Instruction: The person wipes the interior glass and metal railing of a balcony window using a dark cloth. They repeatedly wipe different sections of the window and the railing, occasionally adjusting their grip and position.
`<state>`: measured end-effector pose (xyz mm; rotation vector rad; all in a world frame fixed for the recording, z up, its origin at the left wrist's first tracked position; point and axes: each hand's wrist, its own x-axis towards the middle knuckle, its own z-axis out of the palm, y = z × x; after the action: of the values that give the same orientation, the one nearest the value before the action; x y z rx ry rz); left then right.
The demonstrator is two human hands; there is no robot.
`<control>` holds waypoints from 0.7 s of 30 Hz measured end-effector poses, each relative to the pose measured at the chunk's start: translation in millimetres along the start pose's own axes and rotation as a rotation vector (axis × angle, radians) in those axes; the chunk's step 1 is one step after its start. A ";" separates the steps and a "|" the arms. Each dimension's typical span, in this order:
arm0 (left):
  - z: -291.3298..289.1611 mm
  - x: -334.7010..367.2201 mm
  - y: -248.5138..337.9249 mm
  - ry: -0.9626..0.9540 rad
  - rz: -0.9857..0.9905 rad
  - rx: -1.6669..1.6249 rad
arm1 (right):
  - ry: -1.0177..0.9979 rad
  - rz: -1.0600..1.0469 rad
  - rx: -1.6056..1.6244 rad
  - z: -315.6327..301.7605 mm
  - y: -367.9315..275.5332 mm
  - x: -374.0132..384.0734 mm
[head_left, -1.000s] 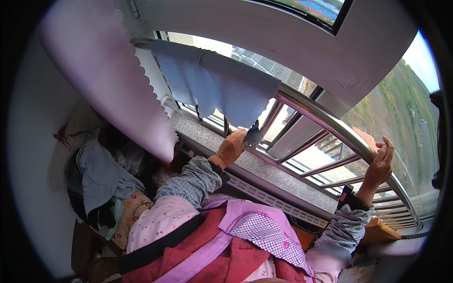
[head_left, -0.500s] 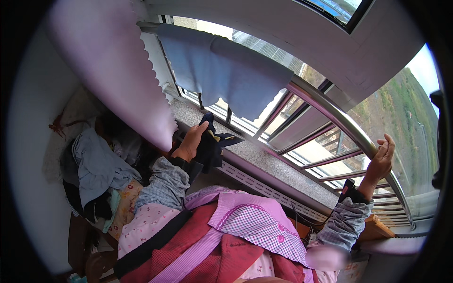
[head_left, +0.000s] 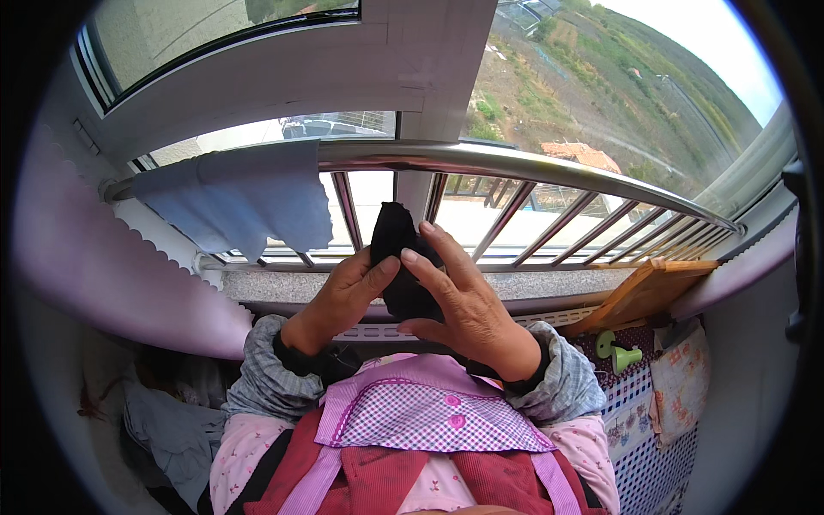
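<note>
A limp black cloth piece [head_left: 393,230], narrow and folded over, is held up in front of my chest near the railing; its exact kind cannot be made out. My left hand [head_left: 339,296] pinches its left edge between thumb and fingers. From the right, my right hand [head_left: 468,313] curves over the same cloth, fingertips on its edge and the thumb lower down by its bottom part. A light blue cloth [head_left: 240,197] hangs over the left stretch of the metal railing [head_left: 506,160], just beyond my hands.
Behind the railing are windows and a stone sill [head_left: 283,286]. A pink scalloped curtain [head_left: 129,257] bulges in from the left, above piled clothes [head_left: 172,425]. At right a wooden board [head_left: 622,296] leans beside a green clip-like object [head_left: 620,352] and a patterned cloth [head_left: 681,382].
My right hand has left the railing and come to the black cloth. My left hand has brought the cloth to the middle. The view has turned to face the railing.
</note>
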<state>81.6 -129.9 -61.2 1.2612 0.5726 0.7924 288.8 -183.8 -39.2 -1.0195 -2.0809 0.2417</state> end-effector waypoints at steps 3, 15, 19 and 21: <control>29.9 14.6 15.9 -0.086 0.084 -0.102 | 0.208 -0.020 -0.023 5.8 0.9 1.5; -29.2 65.6 115.2 0.611 1.099 1.610 | 1.029 0.074 -0.668 -185.1 85.5 -5.0; -46.1 82.7 103.2 0.717 0.548 1.902 | 0.801 0.504 -0.625 -229.4 151.2 -6.2; -49.1 85.5 95.0 0.696 0.587 1.852 | 0.525 0.690 -0.730 -209.6 164.3 -15.6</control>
<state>77.3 -22.6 23.8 2.9404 1.7515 1.1896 542.4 -120.8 14.5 -1.9724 -1.2734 -0.4479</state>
